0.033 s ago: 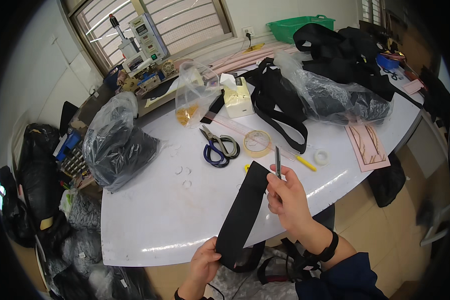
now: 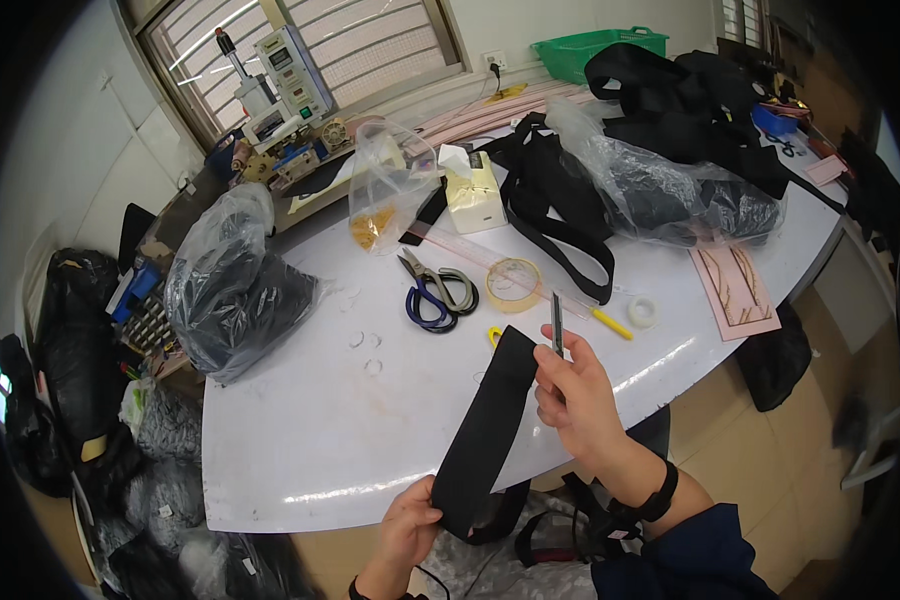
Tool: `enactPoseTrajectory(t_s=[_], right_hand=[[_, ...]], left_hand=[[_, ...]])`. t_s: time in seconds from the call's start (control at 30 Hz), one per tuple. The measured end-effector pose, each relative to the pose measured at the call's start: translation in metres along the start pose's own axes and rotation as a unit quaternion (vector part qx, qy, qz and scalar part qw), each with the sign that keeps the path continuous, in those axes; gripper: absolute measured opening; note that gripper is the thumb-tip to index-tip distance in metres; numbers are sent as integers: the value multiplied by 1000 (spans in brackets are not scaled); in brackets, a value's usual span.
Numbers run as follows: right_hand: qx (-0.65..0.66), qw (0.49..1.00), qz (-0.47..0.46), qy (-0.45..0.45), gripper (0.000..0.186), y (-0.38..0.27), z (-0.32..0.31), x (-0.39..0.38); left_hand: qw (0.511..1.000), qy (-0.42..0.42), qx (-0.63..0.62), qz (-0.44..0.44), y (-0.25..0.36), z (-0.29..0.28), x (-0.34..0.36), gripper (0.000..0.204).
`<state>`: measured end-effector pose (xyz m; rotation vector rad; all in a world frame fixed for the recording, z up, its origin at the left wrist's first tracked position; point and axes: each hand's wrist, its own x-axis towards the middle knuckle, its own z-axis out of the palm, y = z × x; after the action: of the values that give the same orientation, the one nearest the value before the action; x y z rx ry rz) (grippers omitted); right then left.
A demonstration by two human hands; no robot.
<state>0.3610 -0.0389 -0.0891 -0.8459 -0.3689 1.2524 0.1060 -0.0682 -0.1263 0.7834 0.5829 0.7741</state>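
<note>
My left hand (image 2: pixel 410 522) pinches the lower left edge of a wide black webbing strap (image 2: pixel 486 432). The strap slants up and to the right, over the near edge of the table. Beside its upper end, my right hand (image 2: pixel 575 395) is closed round a slim cutter knife (image 2: pixel 557 322), which points upward with grey metal showing. Thumb and fingers of that hand also meet the strap's upper right edge. The lower end of the strap passes down near my lap, where more black webbing hides it.
On the white table (image 2: pixel 300 440) lie scissors (image 2: pixel 437 292), a tape roll (image 2: pixel 514 285), a clear ruler (image 2: pixel 460 246), a yellow-handled tool (image 2: pixel 611 323) and a small white roll (image 2: pixel 642 312). Plastic bags (image 2: pixel 232 300) of black material, a tissue pack (image 2: pixel 474 195) and loose black straps (image 2: pixel 560 200) stand farther back.
</note>
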Motion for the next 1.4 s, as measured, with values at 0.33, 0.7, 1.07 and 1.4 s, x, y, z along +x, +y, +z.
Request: enactPoseTrajectory(t_s=[0.33, 0.7, 1.07, 1.4], right_hand=[[-40, 989, 131, -62, 21, -8, -28, -15], [-4, 977, 191, -100, 17, -12, -65, -50], [77, 963, 254, -53, 19, -4, -101, -73], [99, 960, 252, -69, 20, -3, -121, -82]], left_hand=[[991, -112, 69, -34, 19, 22, 9, 40], [959, -51, 276, -38, -1, 62, 51, 16], [861, -198, 445, 149, -19, 92, 77, 15], [867, -187, 458, 66, -14, 115, 77, 27]])
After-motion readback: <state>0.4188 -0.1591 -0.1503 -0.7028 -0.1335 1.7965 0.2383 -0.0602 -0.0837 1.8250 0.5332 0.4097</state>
